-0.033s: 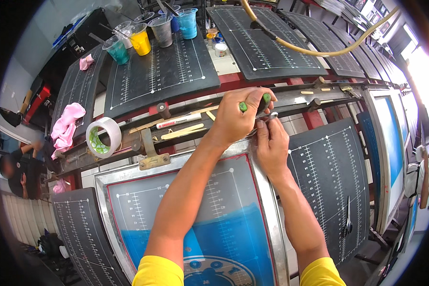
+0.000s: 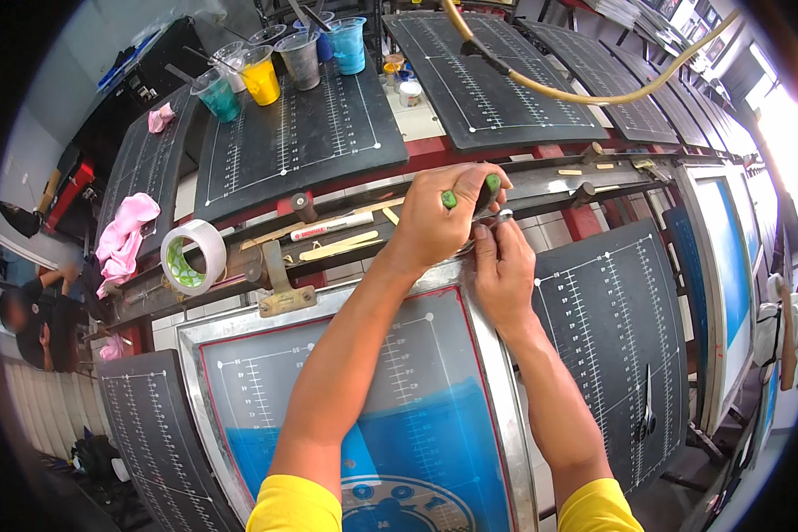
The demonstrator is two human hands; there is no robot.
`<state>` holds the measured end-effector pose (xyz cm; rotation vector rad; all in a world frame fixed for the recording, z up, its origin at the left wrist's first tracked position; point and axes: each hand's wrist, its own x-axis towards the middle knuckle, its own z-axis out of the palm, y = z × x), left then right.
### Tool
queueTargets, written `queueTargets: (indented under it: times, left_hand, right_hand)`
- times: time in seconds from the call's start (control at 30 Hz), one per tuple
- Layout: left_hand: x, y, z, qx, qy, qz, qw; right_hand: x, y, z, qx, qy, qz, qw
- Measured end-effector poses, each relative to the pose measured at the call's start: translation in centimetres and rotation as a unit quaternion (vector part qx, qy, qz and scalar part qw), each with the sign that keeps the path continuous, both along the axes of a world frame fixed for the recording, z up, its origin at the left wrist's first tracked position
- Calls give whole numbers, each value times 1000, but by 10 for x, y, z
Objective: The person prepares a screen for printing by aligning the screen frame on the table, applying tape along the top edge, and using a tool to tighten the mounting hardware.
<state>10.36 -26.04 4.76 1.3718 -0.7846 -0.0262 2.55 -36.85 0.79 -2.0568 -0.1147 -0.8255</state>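
My left hand (image 2: 430, 217) is closed round green-handled pliers (image 2: 449, 199); their jaws are hidden by the fingers. Close against it, my right hand (image 2: 505, 284) pinches a small shiny metal piece (image 2: 504, 215), perhaps a bolt or a tool end; its kind is unclear. Both hands are over the metal rail, at the far right corner of a screen-printing frame (image 2: 508, 408). The frame has an aluminium border and a mesh with a blue stencil below my forearms. A hinge clamp (image 2: 285, 300) sits at its far edge.
On the rail lie a white tape roll (image 2: 193, 257), a marker (image 2: 332, 225) and wooden sticks (image 2: 340, 246). Cups of ink (image 2: 260, 75) stand on a black platen (image 2: 239, 168). Scissors (image 2: 648, 417) rest on the right platen. A hose (image 2: 594, 97) hangs overhead; another person (image 2: 40, 315) is at far left.
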Motion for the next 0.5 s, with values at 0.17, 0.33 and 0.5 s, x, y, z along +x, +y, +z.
queueTargets:
  times: [0.17, 0.33, 0.5]
  left_hand:
    - [12, 4, 5, -18, 28, -42, 999]
    - [13, 39, 19, -173, 138, -36, 975]
    - [-30, 111, 49, -278, 225, 83, 930]
  right_hand:
    - [-3, -9, 0, 121, 17, -12, 992]
    - [0, -26, 8, 363, 8, -53, 930]
    - [1, -56, -1, 319, 39, -90, 943]
